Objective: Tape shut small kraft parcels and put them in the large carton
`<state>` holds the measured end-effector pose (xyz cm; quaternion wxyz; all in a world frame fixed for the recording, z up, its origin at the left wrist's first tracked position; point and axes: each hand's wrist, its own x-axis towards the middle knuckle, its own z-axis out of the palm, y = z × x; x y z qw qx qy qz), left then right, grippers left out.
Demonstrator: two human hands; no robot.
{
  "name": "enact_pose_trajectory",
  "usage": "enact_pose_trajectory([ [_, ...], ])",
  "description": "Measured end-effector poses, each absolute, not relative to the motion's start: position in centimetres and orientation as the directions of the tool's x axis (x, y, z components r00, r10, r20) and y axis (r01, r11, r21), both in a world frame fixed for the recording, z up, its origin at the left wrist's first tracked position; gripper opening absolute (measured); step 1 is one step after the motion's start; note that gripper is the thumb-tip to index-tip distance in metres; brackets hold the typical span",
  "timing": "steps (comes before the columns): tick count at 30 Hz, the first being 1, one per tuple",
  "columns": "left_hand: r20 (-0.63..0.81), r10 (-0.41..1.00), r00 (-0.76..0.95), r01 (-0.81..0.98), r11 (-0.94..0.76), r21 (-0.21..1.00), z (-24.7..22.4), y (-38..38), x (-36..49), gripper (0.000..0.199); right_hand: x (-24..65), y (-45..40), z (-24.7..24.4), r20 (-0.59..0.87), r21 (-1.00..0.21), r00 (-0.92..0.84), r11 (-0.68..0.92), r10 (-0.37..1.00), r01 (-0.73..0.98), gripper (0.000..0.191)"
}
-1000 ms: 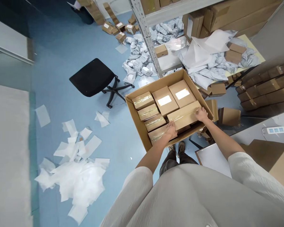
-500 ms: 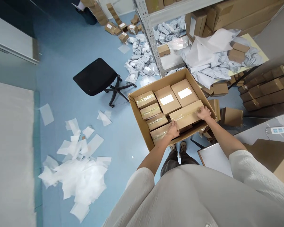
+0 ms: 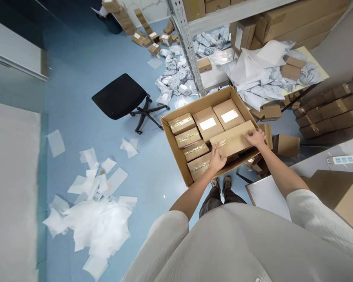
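Note:
A long, taped cardboard box (image 3: 232, 137) lies across the near right part of a large open carton (image 3: 179, 169). My left hand (image 3: 217, 159) is at the box's left end, fingers on its top and thumb by its near side. At the other end, my right hand (image 3: 255, 138) grips it with bent fingers; their undersides are hidden. Beyond the box sit two labelled cardboard boxes (image 3: 208, 135) (image 3: 234, 105). Several smaller taped boxes (image 3: 187, 138) line the carton's left side.
A black office chair (image 3: 120, 96) stands left of the carton. White paper sheets (image 3: 97, 223) litter the floor. Grey parcel bags (image 3: 176, 74) lie beside a metal shelf post (image 3: 190, 51). At right are stacked cartons (image 3: 332, 105) and a power strip (image 3: 345, 159).
The long box has shifted slightly away from me and sits flatter in the carton. My left fingers have stretched further over its end; my right hand has moved a little with it.

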<state>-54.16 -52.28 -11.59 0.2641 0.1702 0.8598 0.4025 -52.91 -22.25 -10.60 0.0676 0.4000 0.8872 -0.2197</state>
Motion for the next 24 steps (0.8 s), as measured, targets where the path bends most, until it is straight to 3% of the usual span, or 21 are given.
enact_pose_trajectory([
  [12,-0.062,0.464,-0.884,0.274,0.62,0.735,-4.4,-53.2,-54.9,0.1,-52.0,-23.5,-3.0,-0.107,-0.448,-0.692,0.587,0.714,0.674,0.037],
  [24,0.118,0.555,-0.823,0.463,0.536,0.706,1.7,-57.3,-55.8,0.102,-43.6,-30.7,3.6,0.025,-0.533,-0.59,0.51,0.807,0.675,0.032],
])
